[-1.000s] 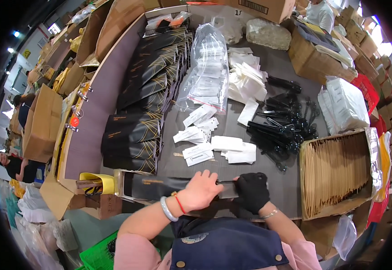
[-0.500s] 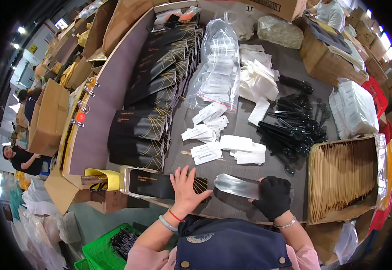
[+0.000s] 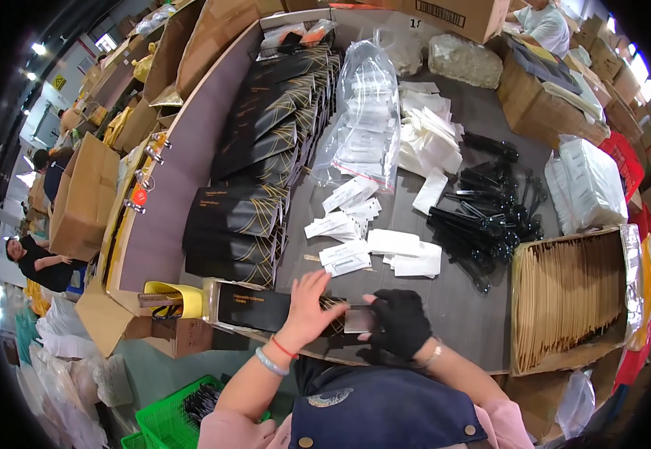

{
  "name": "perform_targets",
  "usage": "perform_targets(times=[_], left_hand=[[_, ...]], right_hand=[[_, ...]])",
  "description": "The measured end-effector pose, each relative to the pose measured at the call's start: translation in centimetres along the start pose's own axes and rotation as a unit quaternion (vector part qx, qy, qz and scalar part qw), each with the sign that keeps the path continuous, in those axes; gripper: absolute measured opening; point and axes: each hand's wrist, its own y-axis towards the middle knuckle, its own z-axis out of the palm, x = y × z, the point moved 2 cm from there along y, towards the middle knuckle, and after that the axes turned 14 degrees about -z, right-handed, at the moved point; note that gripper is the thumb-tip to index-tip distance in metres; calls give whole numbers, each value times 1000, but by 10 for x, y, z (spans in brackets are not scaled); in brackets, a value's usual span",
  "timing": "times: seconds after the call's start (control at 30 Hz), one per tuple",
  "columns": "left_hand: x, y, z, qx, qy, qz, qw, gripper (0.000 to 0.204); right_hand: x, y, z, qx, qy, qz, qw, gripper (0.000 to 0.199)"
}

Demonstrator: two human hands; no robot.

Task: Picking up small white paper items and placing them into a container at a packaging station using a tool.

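Near the table's front edge, my bare left hand lies flat with its fingers spread across a black paper sleeve with gold lines. The sleeve rests in a narrow open-topped holder. My right hand, in a black fingerless glove, is closed on a shiny silver flat piece. That piece reaches left to the sleeve's right end, close to my left thumb. Most of it is covered by the glove, and I cannot tell whether its tip is inside the sleeve.
Black sleeves overlap at left. Small white packets, folded white napkins and a clear bag fill the middle. Black plastic-looking cutlery lies right, beside a carton of brown paper-like pieces. A green basket stands below.
My right hand has moved left with the silver piece, bringing it up to the end of the black sleeve. My left hand has stayed at the sleeve, shifting only slightly.
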Motion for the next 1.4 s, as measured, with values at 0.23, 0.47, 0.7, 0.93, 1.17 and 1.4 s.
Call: perform_targets(times=[0.23, 0.47, 0.7, 0.93, 1.17, 1.4], left_hand=[[8, 76, 1, -72, 135, 59, 987, 24], [-22, 95, 18, -134, 53, 187, 972, 13], [-59, 109, 47, -57, 111, 148, 981, 39], [-63, 105, 47, -107, 80, 200, 971, 36], [-75, 78, 27, -27, -7, 147, 989, 24], [-59, 5, 21, 84, 71, 209, 972, 31]], right_hand=[[-80, -162, -93, -286, -139, 331, 888, 37], [-111, -304, -130, -182, -193, 579, 771, 42], [-128, -314, -124, -158, -140, 549, 809, 20], [-127, -325, -107, -295, -376, 499, 723, 28], [-83, -149, -99, -278, 61, 537, 794, 37], [-109, -109, -66, -88, -167, 357, 915, 32]])
